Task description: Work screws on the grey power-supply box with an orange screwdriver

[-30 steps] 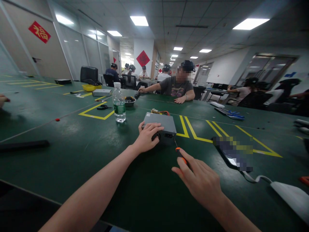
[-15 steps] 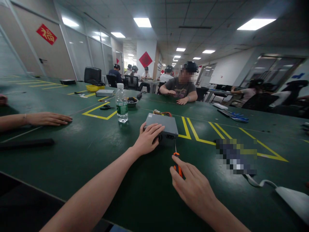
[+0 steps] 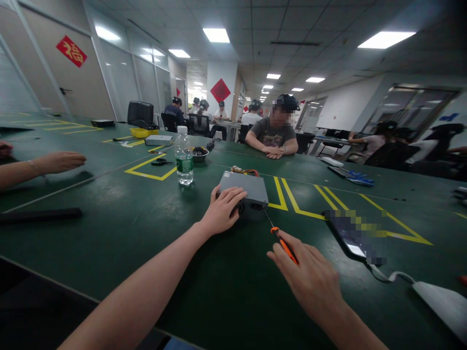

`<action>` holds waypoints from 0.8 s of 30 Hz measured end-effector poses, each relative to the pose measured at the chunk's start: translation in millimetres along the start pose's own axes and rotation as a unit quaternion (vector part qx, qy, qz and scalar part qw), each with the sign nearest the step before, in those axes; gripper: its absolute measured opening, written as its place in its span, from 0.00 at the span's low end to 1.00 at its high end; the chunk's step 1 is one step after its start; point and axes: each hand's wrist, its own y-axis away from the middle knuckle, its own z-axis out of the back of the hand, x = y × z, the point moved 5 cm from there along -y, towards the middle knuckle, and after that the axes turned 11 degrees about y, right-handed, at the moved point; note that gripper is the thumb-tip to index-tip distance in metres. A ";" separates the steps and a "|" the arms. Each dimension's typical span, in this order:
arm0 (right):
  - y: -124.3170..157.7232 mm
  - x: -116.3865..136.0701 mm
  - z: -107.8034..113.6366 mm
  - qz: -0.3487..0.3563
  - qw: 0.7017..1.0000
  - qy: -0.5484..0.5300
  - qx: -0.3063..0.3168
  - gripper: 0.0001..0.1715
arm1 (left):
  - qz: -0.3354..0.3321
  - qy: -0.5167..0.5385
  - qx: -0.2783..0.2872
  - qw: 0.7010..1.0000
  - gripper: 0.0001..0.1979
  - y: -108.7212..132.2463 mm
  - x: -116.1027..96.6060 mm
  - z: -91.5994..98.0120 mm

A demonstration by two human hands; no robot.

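Note:
My left hand lies on the near left corner of a flat grey metal box on the green table, fingers spread over its top edge. Coloured wires stick out behind the box. My right hand grips an orange-and-black screwdriver whose thin shaft points toward the box's near front face, close to it.
A water bottle stands left of the box. A dark bowl and small tools lie beyond it. A blurred phone with a white cable lies at right. Another person's hand rests at left; a person sits opposite.
My right hand shifted a little right and turned the screwdriver so its tip angles up-left at the box. The other person's hand at left pulled back toward the left edge.

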 end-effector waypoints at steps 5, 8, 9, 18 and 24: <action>-0.9 21.5 -3.2 0.018 0.999 0.000 0.026 0.12 | 0.003 -0.001 -0.001 1.000 0.26 -0.2 -0.2 -0.1; -0.5 27.0 -2.2 0.046 0.999 0.005 0.006 0.14 | 0.005 -0.004 0.002 1.000 0.26 -0.2 -0.1 -0.4; -0.4 25.4 -1.7 0.047 0.999 0.010 0.003 0.13 | 0.005 -0.005 0.004 1.000 0.26 -0.2 -0.2 -0.6; -2.3 8.0 2.3 -0.015 0.999 0.024 0.023 0.08 | 0.008 -0.002 0.005 1.000 0.26 -0.4 0.1 -1.6; -5.3 24.5 1.5 0.037 0.999 -0.004 -0.010 0.15 | 0.007 -0.003 0.005 1.000 0.27 -0.5 -0.4 -1.5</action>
